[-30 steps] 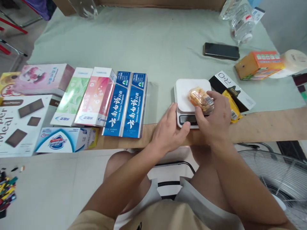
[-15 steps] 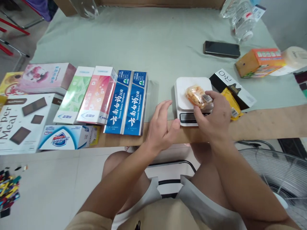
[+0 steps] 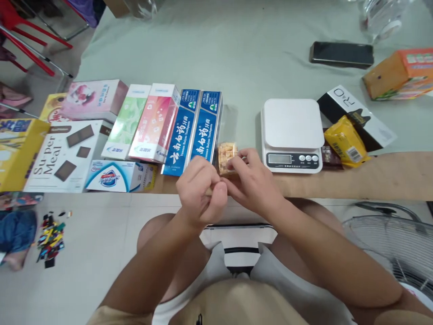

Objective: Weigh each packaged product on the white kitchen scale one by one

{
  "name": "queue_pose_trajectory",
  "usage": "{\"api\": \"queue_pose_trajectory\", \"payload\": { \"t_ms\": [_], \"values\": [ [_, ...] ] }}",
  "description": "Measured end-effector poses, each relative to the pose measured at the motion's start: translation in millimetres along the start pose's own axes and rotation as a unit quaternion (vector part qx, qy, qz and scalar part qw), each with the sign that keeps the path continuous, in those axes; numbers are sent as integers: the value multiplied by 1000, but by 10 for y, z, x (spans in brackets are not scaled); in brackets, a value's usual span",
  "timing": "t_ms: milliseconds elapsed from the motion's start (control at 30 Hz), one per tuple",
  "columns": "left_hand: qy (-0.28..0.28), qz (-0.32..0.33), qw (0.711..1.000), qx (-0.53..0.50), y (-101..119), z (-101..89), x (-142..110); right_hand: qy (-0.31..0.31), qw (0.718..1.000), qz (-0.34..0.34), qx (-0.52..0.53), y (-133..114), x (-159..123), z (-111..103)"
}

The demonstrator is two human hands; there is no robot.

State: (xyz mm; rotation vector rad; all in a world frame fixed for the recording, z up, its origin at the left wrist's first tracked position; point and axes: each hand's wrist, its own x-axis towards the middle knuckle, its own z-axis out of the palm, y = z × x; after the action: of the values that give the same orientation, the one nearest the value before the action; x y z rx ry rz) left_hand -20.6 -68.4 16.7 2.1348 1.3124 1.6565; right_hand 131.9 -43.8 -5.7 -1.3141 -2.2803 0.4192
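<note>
A clear-wrapped packet of golden crispy snack [image 3: 227, 153] stands at the table's front edge, close against the right side of the blue toothpaste boxes [image 3: 179, 140]. My right hand [image 3: 255, 180] has its fingers curled on the packet's near right side. My left hand [image 3: 201, 189] is closed just in front of the toothpaste boxes, its thumb and fingers meeting near my right thumb. What it pinches, if anything, I cannot make out. To the right, a white kitchen scale [image 3: 292, 124] carries nothing on its platform.
Several cartons, among them a white cracker box [image 3: 64, 158] and a soap box [image 3: 113, 176], line the left. Right of the scale lie a yellow packet [image 3: 347, 142] and a black-and-white box [image 3: 358, 117]. A phone [image 3: 341, 54] lies farther back. A fan [image 3: 389, 243] stands below right.
The snack packet has left the scale, moved left by my right hand to beside the toothpaste boxes. My left hand has gone from spread fingers to closed. The view has shifted left.
</note>
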Motion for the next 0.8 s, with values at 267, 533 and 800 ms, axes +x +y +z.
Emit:
{"api": "queue_pose_trajectory", "payload": {
  "t_ms": [267, 533, 800],
  "values": [
    [-114, 31, 991, -63, 71, 159, 75, 165, 984, -41, 52, 331, -88, -239],
    [-186, 113, 974, -61, 602, 1038, 8, 252, 959, 122, -48, 1301, -365, -809],
    [-374, -1, 910, 178, 483, 2090, 753, 127, 964, 221, -77, 1679, -739, -1009]
  ]
}}
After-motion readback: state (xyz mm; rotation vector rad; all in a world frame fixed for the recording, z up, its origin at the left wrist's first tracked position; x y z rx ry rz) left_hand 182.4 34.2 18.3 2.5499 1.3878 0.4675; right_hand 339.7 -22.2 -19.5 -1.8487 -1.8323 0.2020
